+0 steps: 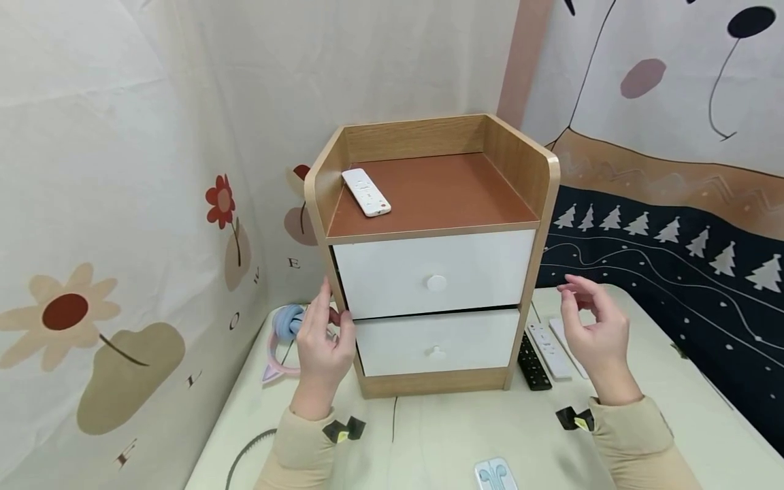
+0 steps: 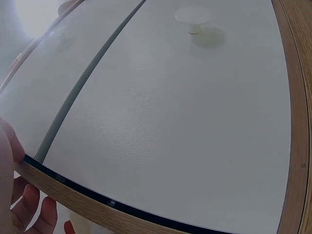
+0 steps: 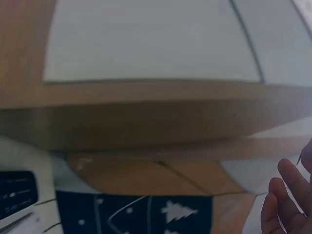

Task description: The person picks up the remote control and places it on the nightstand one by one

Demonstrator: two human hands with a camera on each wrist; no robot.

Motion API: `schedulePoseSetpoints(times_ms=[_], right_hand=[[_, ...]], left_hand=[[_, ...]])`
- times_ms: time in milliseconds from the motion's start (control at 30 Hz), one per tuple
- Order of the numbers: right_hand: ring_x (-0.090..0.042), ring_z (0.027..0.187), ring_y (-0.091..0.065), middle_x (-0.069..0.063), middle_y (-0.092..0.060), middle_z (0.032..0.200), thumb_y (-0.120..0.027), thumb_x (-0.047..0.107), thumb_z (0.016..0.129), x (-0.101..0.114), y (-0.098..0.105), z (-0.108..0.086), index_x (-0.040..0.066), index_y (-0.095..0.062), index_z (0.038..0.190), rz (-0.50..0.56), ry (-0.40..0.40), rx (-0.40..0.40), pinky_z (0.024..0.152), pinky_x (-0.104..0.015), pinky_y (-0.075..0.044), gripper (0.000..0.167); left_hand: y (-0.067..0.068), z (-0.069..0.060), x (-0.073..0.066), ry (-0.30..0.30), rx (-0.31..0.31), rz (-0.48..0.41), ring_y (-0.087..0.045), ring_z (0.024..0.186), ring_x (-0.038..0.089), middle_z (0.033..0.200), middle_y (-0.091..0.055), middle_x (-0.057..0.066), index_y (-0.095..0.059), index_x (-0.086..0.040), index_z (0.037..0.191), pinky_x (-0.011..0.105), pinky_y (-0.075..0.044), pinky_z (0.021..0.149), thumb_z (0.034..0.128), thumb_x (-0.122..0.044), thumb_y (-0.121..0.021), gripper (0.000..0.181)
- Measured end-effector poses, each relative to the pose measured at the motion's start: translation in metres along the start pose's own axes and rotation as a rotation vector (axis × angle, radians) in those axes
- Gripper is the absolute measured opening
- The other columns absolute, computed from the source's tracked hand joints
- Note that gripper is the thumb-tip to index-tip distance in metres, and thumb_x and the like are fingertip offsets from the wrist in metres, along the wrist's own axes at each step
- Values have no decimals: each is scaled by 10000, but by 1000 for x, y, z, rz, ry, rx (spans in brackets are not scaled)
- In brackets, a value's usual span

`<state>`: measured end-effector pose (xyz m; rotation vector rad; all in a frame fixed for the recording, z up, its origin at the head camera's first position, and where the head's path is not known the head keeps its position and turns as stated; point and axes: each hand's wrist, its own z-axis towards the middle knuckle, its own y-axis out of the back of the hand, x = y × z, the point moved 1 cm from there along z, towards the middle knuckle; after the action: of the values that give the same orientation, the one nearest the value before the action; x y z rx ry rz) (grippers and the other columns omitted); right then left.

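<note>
A small wooden cabinet [image 1: 437, 386] with two white drawers stands on the table. Both the upper drawer [image 1: 392, 279] and the lower drawer [image 1: 392, 347] have a round white knob. On the brown top shelf [image 1: 450, 187] lies a white remote control [image 1: 366, 192]. My left hand [image 1: 324, 347] is at the cabinet's left side, its thumb [image 2: 14, 146] at the front edge by the seam between the drawers. Its other fingers [image 2: 46, 214] extend along the outer side panel. Apart from the cabinet's right side, my right hand [image 1: 597, 333] hovers with loosely bent fingers, holding nothing.
Right of the cabinet lie a black remote [image 1: 531, 364] and a white one [image 1: 550, 350]. Behind my left hand are a blue knotted item [image 1: 288, 321] and a pink ring [image 1: 273, 357]. Earphones in a case [image 1: 496, 474] lie in front. Printed fabric [image 1: 153, 170] hangs around the table.
</note>
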<state>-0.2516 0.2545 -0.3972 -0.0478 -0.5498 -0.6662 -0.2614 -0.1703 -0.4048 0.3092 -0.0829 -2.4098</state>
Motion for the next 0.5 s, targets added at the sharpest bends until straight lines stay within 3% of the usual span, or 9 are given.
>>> schedulePoseSetpoints(times_ms=[33,167,233,500], right_hand=[[172,919,-629,134,-755,1079,-656,-93,975,-5,1,-3,-72,-752,1274,-10,-21,2,867,-21,-478,315],[198,881,-593,-161,-792,1034,-644,-62,997,-25,3,-14,-50,-749,1297,-67,-97,17,830,-6,-455,319],[215,875,-567,-247,-776,1054,-634,-39,1011,-35,5,-20,-36,-739,1319,-108,-150,39,822,-2,-442,326],[253,822,-511,-274,-779,1105,-647,13,1014,-70,16,-46,-22,-727,1348,-193,-281,103,793,12,-423,345]], left_hand=[[0,0,0,1,1,0,-578,710,229,933,-675,218,-541,139,1530,269,-470,650,931,-6,-621,622],[0,0,1,25,6,-14,-578,717,236,939,-679,202,-548,134,1526,272,-466,672,930,14,-624,613],[0,-1,1,40,11,-21,-579,725,239,953,-684,199,-548,131,1527,272,-464,685,930,20,-623,612],[1,-3,1,54,21,-20,-577,735,240,927,-663,185,-538,127,1537,280,-463,695,936,16,-616,616]])
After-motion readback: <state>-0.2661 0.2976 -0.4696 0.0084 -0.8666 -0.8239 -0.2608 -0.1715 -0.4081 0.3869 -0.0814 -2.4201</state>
